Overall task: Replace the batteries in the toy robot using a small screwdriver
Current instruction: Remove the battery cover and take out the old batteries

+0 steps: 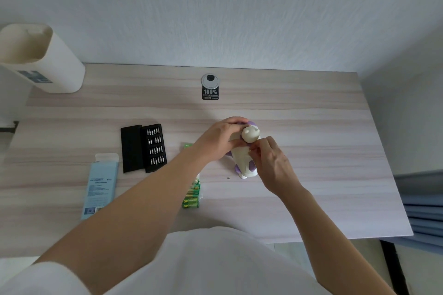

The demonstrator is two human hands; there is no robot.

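Well, the wooden table is the biggest thing, and it has pale stripes in the wood. A tall white tub stands at its far left corner. The blue label on the tub is too blurry to read. A light blue box lies flat on the left side, with a white flap at its far end. Its small writing cannot be read. Just right of the box is an open black case with rows of little silver bits.

Right of the middle, the toy robot lies on the table between the two hands. Its head points far and its feet point near. The left hand grips the top part, with its fingers curled over the far side beside the head. The right hand is at the toy's right side. Its fingertips are bunched together and touch the body just below the head. It cannot be told if they pinch something small.

The toy is white with purple patches. It has a round white head with little bumps on top.

A pack of green batteries lies partly under the left arm and says "GP". Far off, a black sticker says "100%", just near of a round grey cap. A tiny dark speck sits just left of the toy's feet.
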